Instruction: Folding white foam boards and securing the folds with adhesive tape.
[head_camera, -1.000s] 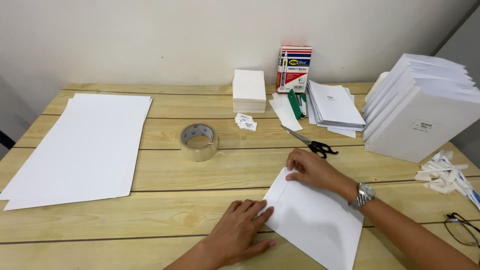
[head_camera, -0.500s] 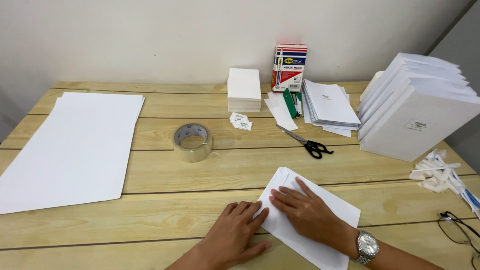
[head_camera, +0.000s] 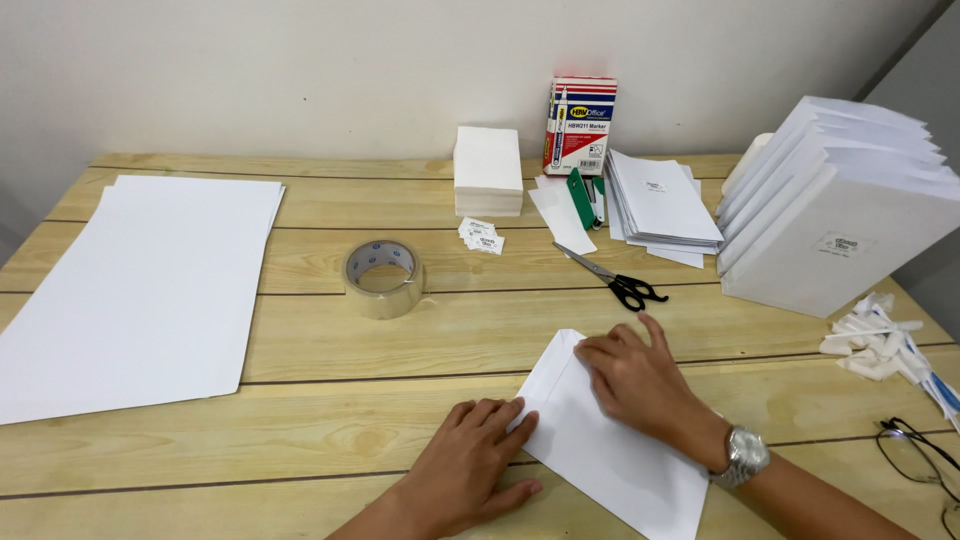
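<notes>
Pressing down on a white envelope (head_camera: 600, 440), both hands lie flat near the front edge of the table (head_camera: 330, 390). The envelope sits slanted, one corner pointing toward the scissors (head_camera: 612, 279), and its lower end runs out past the bottom of the view. The left hand (head_camera: 465, 475) rests on the envelope's left edge, fingers (head_camera: 505, 425) spread a little and pinning the paper, gripping nothing. The right hand (head_camera: 635, 385) covers the upper part, fingers close together and flat on the paper, a silver wristwatch (head_camera: 745, 455) on that wrist; what lies under the palm is hidden.

One pair of black-handled scissors lies just beyond. One roll of clear tape (head_camera: 384, 278) stands toward the middle. Along the left edge, large white sheets (head_camera: 140, 280), stacked, count unclear. At the back edge: one block of white paper (head_camera: 488, 170), one marker box (head_camera: 581, 125), a green-capped item (head_camera: 580, 198) half hidden, a few tiny slips (head_camera: 482, 236). One pile of smaller envelopes (head_camera: 660, 200), then a leaning row of white packets (head_camera: 840, 220) toward the right edge, perhaps six, edges merging. Small white scraps (head_camera: 880, 340) heap beside them; eyeglasses (head_camera: 915, 450) are cut off at the corner.
</notes>
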